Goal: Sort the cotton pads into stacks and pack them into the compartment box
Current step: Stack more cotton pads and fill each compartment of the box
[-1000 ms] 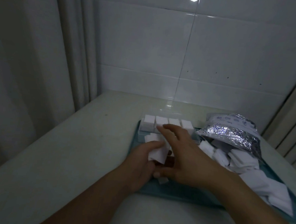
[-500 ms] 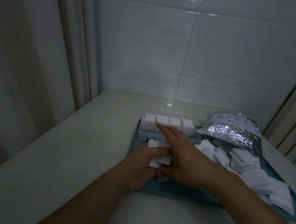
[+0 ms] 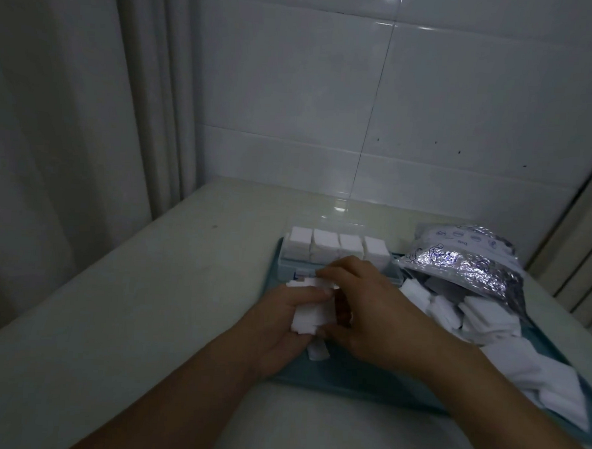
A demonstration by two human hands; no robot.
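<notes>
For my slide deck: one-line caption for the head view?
Both hands gather a cotton-pad stack before the half-filled compartment box.

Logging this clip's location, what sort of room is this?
Probably a home bathroom or utility corner: glossy white wall tiles, a pale countertop against them, and a curtain hanging at the left.

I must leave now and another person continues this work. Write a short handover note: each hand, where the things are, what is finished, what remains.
Left hand: grips a small stack of cotton pads above the tray.
Right hand: fingers curled on the same stack, squaring it.
Compartment box: at the tray's far end; its far row shows four stacks. The near compartments are hidden by the hands.
Loose pads: piled on the tray's right side, spilling from the foil bag. One pad lies under the hands.
Left to do: place the held stack, then sort and pack the loose pads.
</notes>
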